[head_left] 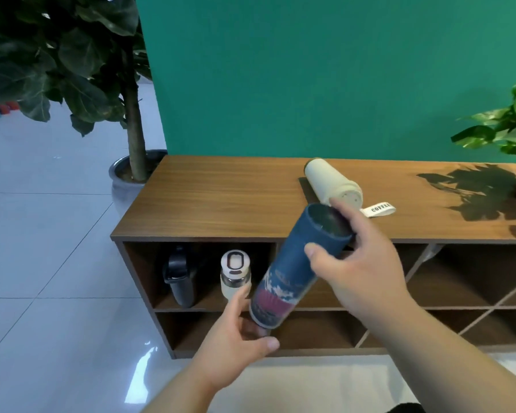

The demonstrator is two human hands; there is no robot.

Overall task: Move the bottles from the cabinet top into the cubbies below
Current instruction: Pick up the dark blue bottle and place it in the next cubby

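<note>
A tall blue bottle (292,263) with a printed red and white pattern hangs tilted in front of the wooden cabinet (209,201). My right hand (358,263) grips its upper end, and my left hand (239,329) cups its lower end. A cream bottle (328,180) with a "COFFEE" strap lies on its side on the cabinet top, just behind my right hand. In the top left cubby (143,275) stand a black bottle (179,278) and a cream bottle with a white lid (234,274).
A large potted tree (131,162) stands at the cabinet's left end. A leafy plant (507,129) sits at the top's far right. The right-hand cubbies have diagonal dividers (486,314). Glossy floor tiles lie to the left, a green wall behind.
</note>
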